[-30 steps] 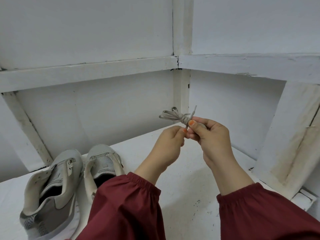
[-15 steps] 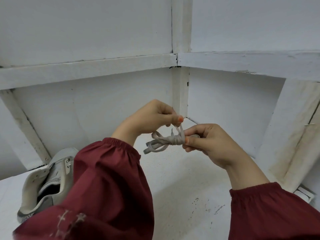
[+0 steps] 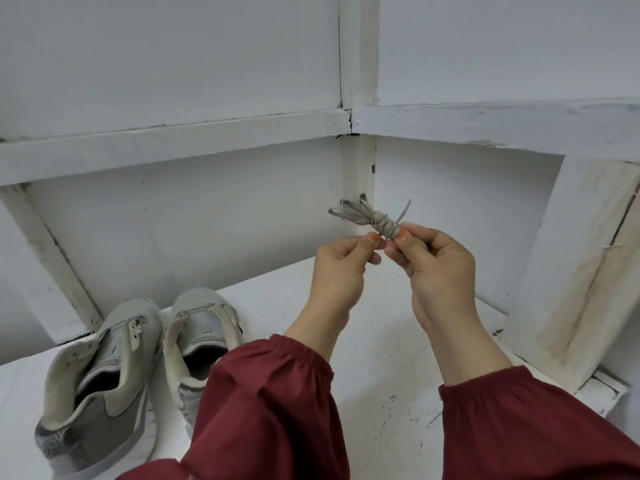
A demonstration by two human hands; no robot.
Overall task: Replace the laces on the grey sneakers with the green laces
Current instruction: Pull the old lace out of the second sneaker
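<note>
While I hold the knotted bundle of grey lace (image 3: 375, 221) up in front of the white corner post (image 3: 358, 168), the fingers of my left hand (image 3: 341, 275) are closed in a pinch, thumb against forefinger, at the bundle's lower end. The fingers of my right hand (image 3: 440, 271) curl round the wrapped coils from the side away from my left, thumb tip pressed on them. The two thumbs nearly meet just below the post's foot. The bundle's loose loops fan out across the post towards the left, and one short free end sticks up on its right. My dark red sleeves (image 3: 270, 403) run back from both wrists towards me. Under my hands lies the white bench (image 3: 381, 344), scuffed with dark flecks, which runs up to the base of the post. The grey sneakers (image 3: 104, 375) stand side by side on it, well to the left of the post and nearer me, toes towards the wall, their flaps spread open.
</note>
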